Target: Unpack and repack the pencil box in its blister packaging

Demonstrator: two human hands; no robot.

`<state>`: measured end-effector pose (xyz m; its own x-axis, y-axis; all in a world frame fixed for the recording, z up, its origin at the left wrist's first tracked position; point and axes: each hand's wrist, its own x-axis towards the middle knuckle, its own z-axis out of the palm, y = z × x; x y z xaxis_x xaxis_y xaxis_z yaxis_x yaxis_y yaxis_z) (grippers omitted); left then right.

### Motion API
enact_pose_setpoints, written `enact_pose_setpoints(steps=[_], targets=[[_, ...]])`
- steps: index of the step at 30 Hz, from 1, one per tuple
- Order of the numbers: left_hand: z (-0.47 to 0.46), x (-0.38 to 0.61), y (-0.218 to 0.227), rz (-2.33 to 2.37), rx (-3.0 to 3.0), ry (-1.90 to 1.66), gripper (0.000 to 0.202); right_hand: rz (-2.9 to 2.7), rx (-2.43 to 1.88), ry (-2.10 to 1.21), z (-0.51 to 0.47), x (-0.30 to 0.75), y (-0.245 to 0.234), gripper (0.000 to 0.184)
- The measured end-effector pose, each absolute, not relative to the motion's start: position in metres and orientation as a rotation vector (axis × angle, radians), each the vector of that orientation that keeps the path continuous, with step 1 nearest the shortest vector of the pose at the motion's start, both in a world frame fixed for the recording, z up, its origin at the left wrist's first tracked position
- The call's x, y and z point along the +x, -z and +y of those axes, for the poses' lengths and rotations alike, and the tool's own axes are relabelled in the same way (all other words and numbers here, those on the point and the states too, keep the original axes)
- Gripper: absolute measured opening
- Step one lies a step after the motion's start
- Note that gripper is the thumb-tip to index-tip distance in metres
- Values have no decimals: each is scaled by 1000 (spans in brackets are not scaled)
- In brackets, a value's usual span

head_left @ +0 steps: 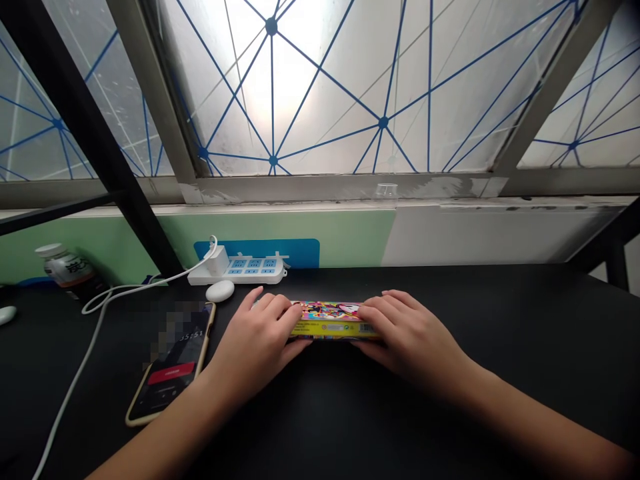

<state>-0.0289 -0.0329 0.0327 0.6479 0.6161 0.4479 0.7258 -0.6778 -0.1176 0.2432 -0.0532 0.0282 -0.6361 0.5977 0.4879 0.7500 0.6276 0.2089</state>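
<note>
A flat, colourful box [330, 319] with a yellow side and a cartoon print on top lies on the black table [500, 333] in front of me. My left hand [260, 340] grips its left end, fingers over the top and thumb at the near side. My right hand [405, 333] grips its right end the same way. Both ends of the box are hidden under my fingers.
A phone [170, 370] with a lit screen lies left of my left hand. Behind it are a white power strip [245, 268] with a plugged charger and cable [90, 333], a white oval case [220, 291], and a bottle [67, 270] at far left. A window sill runs behind.
</note>
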Motion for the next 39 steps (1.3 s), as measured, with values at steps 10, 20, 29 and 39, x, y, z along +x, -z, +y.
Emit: enact_pose_setpoints(steps=[10, 20, 29, 39], targets=[[-37, -20, -26, -1102, -2720, 401, 43, -2573, -1107, 349, -54, 230, -9, 36], [-26, -27, -3, -1400, -2786, 286, 91, -2737, -1113, 178, -52, 230, -7, 69], [-29, -26, -10, -1437, -2778, 285, 90, -2728, -1279, -93, -57, 246, -34, 72], [-32, -21, -11, -1542, -2742, 155, 92, -2649, -1437, 144, -53, 255, -40, 61]])
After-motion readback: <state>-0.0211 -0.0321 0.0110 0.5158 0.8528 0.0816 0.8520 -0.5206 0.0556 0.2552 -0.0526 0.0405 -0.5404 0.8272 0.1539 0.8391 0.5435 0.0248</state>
